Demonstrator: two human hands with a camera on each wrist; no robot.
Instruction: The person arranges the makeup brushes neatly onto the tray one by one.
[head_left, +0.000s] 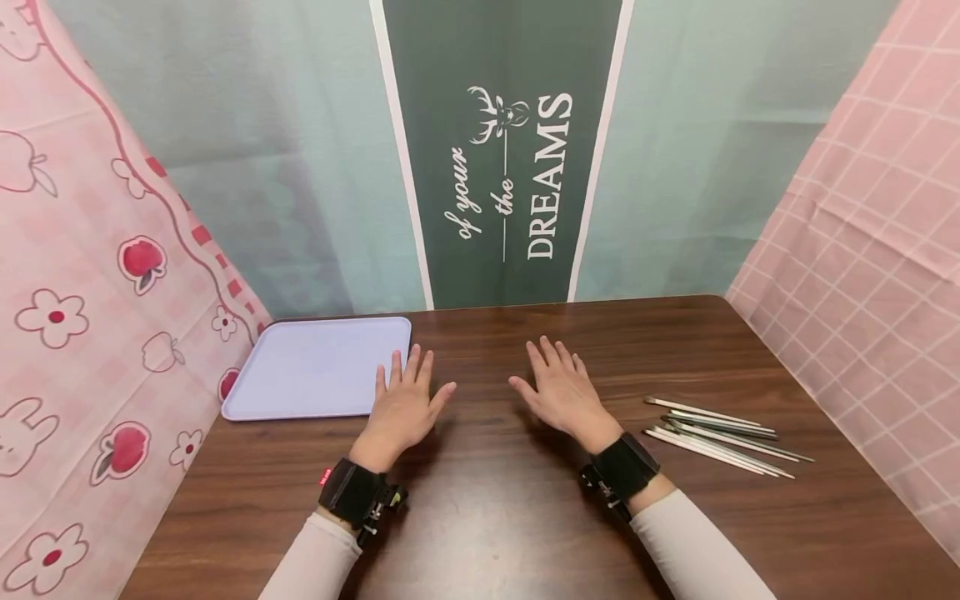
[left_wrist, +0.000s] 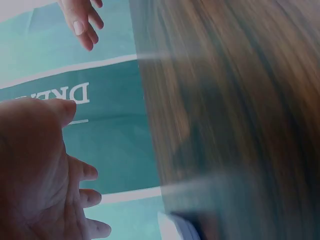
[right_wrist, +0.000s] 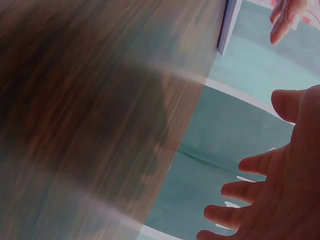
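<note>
Two sleeved forearms nearest; left hand and right hand are held flat, fingers spread, nothing gripped. Thin sticks are bundled right of the right hand, apart from it. Judged light, stiff, prone to rolling; best pinched mid-length. Lilac tray sits far left, beside the left hand's fingertips; bare table lies between

My sticks, thin and pale with a few darker ones among them, lie flat in a loose fanned bundle near the table's right edge, pointing rightward.
</note>
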